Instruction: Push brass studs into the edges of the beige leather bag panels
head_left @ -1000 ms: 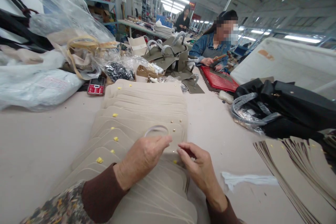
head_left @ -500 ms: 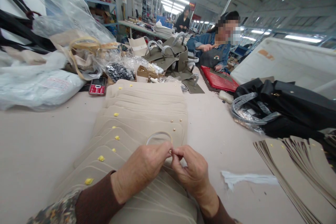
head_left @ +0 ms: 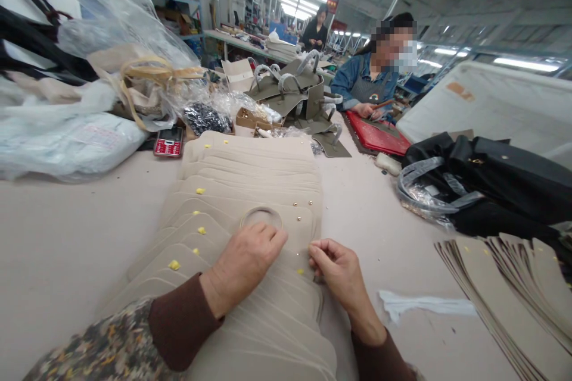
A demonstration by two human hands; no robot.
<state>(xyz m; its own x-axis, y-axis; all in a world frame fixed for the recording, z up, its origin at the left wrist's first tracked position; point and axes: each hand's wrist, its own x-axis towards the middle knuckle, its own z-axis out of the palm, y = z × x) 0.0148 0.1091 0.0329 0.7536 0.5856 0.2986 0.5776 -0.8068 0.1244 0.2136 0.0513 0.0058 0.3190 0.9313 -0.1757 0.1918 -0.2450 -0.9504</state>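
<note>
In the head view, my left hand (head_left: 245, 265) is closed round a thin ring that looks like a narrow roll of tape (head_left: 261, 211); the roll's upper curve shows above my knuckles. My right hand (head_left: 337, 268) is closed in a pinch at the right edge of a fanned stack of beige panels (head_left: 214, 199). Whether the fingertips grip a panel's edge or something small is too fine to see. Yellow bits (head_left: 174, 265) dot the panels' left side, and small gold studs (head_left: 299, 219) sit near their right edge.
A white strip (head_left: 424, 305) and more beige pieces (head_left: 487, 286) lie at the right. Behind them are black bags (head_left: 518, 172). At the back left are a red phone (head_left: 168, 143) and plastic-wrapped goods (head_left: 67, 143). A co-worker (head_left: 369, 83) sits across, at a red board (head_left: 375, 134).
My hands were together at the roll and are now apart. The right moved right to the panel edge; the left shifted slightly left with the roll. The co-worker's raised hand came down.
</note>
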